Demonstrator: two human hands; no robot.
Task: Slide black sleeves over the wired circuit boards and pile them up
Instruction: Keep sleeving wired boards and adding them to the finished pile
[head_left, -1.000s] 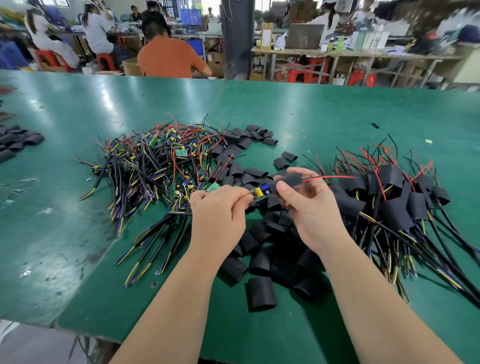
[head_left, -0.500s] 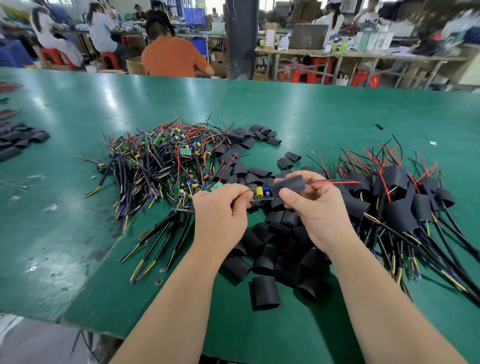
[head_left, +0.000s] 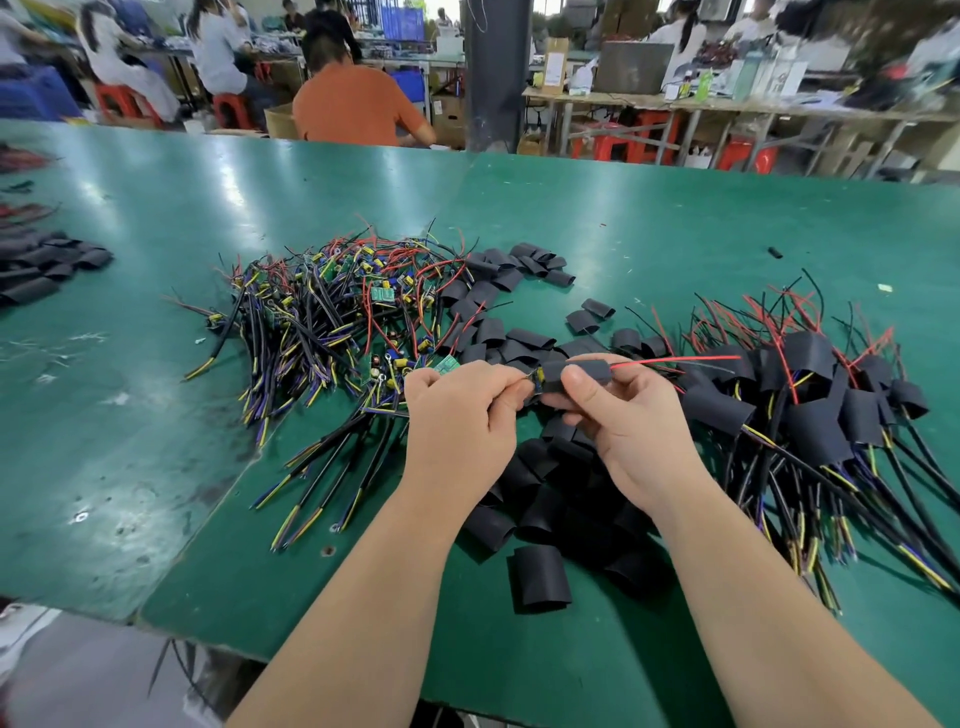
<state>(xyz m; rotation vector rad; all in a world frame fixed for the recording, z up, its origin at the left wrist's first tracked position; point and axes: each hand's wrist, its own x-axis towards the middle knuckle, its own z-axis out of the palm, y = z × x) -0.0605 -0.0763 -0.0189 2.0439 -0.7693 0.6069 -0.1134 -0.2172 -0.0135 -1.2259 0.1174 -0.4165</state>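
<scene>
On the green bench (head_left: 649, 234) the work looks to me roughly half done. To my left lies a big tangle of bare wired circuit boards (head_left: 337, 322) with no sleeves yet, and that is what remains. To my right the pile of sleeved boards (head_left: 810, 410) is about as large, each black tube sitting over its board with the leads fanning out. Between the two piles, under my wrists, is the heap of loose black sleeves (head_left: 545, 499), plenty for the boards left. My left hand (head_left: 457, 415) is curled and pinches the near end of one circuit board (head_left: 537, 383), held just above the loose sleeves. My right hand (head_left: 628, 421) pinches a black sleeve (head_left: 576, 371) between thumb and fingers, and the tube covers most of that board, with only a sliver of its components showing at the left mouth. The board's red wire (head_left: 675, 359) pokes out of the far end toward the finished pile, so I judge this piece nearly ready to be laid there.
</scene>
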